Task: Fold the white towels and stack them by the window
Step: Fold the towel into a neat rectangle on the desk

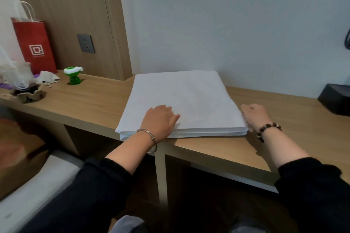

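Evidently squaring up: the left hand (160,121) lies flat, pinning the folded white towels (189,94) to the desk (85,102), while the right hand (255,117), fingers loose, nudges their side.

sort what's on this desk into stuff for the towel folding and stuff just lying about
For the job: folded white towels; left hand flat on top of them; right hand against their right edge.
Lying about: red paper bag; green toy; black box.

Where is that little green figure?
Head view, left side: the green figure stands on the desk, right of the red paper bag, below the wall socket.
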Demonstrator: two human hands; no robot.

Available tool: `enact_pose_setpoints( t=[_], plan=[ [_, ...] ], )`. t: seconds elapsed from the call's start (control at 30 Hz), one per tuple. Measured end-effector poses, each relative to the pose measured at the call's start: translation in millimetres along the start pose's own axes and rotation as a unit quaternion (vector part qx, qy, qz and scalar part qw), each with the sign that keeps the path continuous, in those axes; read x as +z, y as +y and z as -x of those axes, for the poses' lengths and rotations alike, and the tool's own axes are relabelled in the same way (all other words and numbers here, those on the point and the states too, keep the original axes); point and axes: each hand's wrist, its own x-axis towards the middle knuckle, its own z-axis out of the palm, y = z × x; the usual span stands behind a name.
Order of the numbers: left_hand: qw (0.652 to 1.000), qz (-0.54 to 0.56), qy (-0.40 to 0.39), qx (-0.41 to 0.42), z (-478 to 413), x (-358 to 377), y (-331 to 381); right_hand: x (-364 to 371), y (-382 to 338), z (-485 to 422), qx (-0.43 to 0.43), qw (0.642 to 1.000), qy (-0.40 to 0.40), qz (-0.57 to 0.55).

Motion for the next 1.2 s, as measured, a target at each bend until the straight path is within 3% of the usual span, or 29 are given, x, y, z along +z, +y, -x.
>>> enact_pose_setpoints(
  t=[0.1,0.2,0.37,0.47,0.53,0.6,0.7,0.77,0.83,0.93,1.03,1.1,1.2],
  plan=[
    [1.000,0.011,-0.015,-0.011,-14.1,12.8,14.2,7.2,2.8,-5.5,0.060,0.994,-0.078,0.052],
    [0.998,-0.024,-0.062,-0.008,-15.9,27.0,25.0,8.3,4.6,-7.9,0.044,0.989,-0.104,0.092],
    [0.996,-0.047,-0.068,-0.014,-16.3,36.8,24.3,19.0,10.8,-14.2,0.020,0.999,-0.005,0.037],
    [0.996,-0.059,-0.063,-0.014,-15.7,37.8,25.0,22.9,9.5,-11.2,0.019,0.978,-0.036,0.204],
    [0.996,-0.063,-0.060,-0.019,-15.6,39.2,26.5,21.7,-6.3,-8.8,-0.019,0.948,0.033,0.315],
    [0.996,-0.059,-0.058,-0.023,-14.9,38.7,28.8,30.0,-31.0,-7.9,-0.118,0.941,0.088,0.306],
    [0.998,-0.044,-0.050,-0.013,-12.4,36.1,27.0,63.0,-64.2,-1.1,-0.212,0.960,-0.005,0.184],
    [0.998,-0.027,-0.050,0.008,-6.8,31.1,21.7,91.2,-64.2,4.7,-0.213,0.940,-0.107,0.245],
    [0.999,0.014,-0.047,0.017,1.5,22.4,10.2,103.9,-55.7,3.4,-0.208,0.920,-0.142,0.302],
    [0.989,0.129,0.043,-0.063,18.0,6.4,-24.7,103.2,-53.4,0.7,-0.209,0.917,-0.146,0.307],
    [0.939,0.167,0.168,-0.251,32.4,-9.2,-71.9,103.0,-55.5,2.8,-0.206,0.917,-0.145,0.310],
    [0.904,0.204,0.152,-0.343,37.6,-15.2,-95.5,103.2,-55.9,4.5,-0.206,0.917,-0.139,0.312],
    [0.888,0.272,0.054,-0.366,37.0,-14.3,-108.4,102.3,-56.6,4.5,-0.204,0.919,-0.134,0.309]
  ],
)
